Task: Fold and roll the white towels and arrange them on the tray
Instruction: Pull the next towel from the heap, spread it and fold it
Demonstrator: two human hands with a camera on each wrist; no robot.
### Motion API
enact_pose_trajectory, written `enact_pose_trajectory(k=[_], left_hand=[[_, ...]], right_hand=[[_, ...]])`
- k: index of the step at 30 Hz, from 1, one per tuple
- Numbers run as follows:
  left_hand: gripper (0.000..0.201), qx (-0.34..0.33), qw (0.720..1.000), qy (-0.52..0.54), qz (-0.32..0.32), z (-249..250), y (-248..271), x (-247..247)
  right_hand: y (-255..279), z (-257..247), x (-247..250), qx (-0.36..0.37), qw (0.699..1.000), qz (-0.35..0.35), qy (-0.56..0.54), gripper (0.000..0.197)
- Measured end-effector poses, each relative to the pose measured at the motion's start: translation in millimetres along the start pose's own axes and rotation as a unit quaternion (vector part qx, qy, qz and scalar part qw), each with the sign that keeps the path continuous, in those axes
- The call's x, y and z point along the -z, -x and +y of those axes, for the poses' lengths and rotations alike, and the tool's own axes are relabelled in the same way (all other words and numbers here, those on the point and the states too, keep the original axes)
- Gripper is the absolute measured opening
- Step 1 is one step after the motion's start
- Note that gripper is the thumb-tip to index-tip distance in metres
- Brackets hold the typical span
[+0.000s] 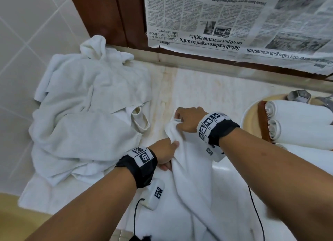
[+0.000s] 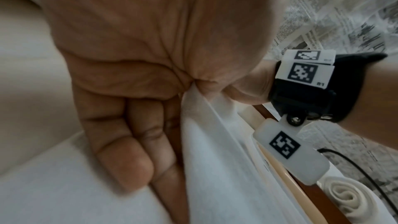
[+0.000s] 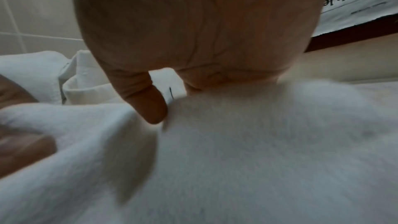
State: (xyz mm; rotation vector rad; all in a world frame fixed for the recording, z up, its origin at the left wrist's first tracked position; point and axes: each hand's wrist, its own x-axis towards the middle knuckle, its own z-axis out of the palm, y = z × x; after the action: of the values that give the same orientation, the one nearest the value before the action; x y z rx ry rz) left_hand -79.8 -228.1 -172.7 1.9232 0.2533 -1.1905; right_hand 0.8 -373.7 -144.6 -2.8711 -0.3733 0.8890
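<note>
- Two bare forearms reach in closest to me, each with a black wrist strap carrying white marker tags, and between them hangs the long white terry towel [image 1: 196,168] they are working on, draped from the hands down toward the near edge of the counter.
- Behind it spreads the pale marble vanity counter [image 1: 207,82], backed by a dark wood frame with a sheet of black-and-white newspaper [image 1: 225,19] taped over it.
- On the counter's left side lies a big rumpled heap of white towels [image 1: 86,114], unfolded and untouched; by my reckoning that is most of the work left.
- At the far right sits the wooden tray [image 1: 262,121] over the basin, with at least two rolled white towels [image 1: 297,121] lying side by side on it, spiral ends facing left, so a part of the job is done.
- Her or his right hand [image 1: 189,119] pinches the towel's top corner, fingers curled around the cloth, thumb pressed in.
- Just below it, the left hand [image 1: 164,153] grips the same edge a little nearer me, fingers folded into the palm with the fabric clamped there.
- I judge this towel is only being straightened for its first fold; no fold or roll shows in it yet.
</note>
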Motion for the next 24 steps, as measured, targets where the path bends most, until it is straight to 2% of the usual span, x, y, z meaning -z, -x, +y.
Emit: enact_pose_trajectory(k=[1, 3, 6, 10, 12, 15, 17, 19, 24], left_hand=[[0.052, 0.000, 1.000, 0.009, -0.003, -1, -1, 1], [0.055, 0.001, 1.000, 0.024, -0.006, -2, -3, 1], [0.051, -0.002, 0.999, 0.042, -0.007, -2, -4, 1], [0.053, 0.008, 0.999, 0.044, 0.006, 0, -6, 1], [0.052, 0.017, 0.999, 0.046, 0.009, 3, -5, 0], [0.041, 0.023, 0.998, 0.063, -0.022, 9, 2, -1], [0.026, 0.023, 0.998, 0.062, -0.024, 12, 8, -3], [0.022, 0.026, 0.998, 0.057, -0.011, 13, 9, -5], [0.044, 0.051, 0.996, 0.055, 0.045, 16, 5, -8]], right_hand=[[0, 2, 2, -0.005, 1.000, -0.003, 0.003, 0.018], [0, 9, 5, -0.022, 0.999, -0.012, -0.038, 0.023], [3, 23, 8, -0.033, 0.975, -0.042, -0.214, 0.031], [8, 29, 7, -0.005, 0.955, -0.033, -0.296, 0.017], [2, 32, 3, -0.004, 0.965, 0.022, -0.261, 0.019], [-9, 40, -7, -0.056, 0.973, 0.132, -0.180, 0.020], [-12, 44, -15, -0.085, 0.971, 0.146, -0.167, 0.018], [-14, 43, -21, -0.103, 0.972, 0.150, -0.152, 0.015], [-18, 34, -23, -0.128, 0.973, 0.159, -0.104, 0.018]])
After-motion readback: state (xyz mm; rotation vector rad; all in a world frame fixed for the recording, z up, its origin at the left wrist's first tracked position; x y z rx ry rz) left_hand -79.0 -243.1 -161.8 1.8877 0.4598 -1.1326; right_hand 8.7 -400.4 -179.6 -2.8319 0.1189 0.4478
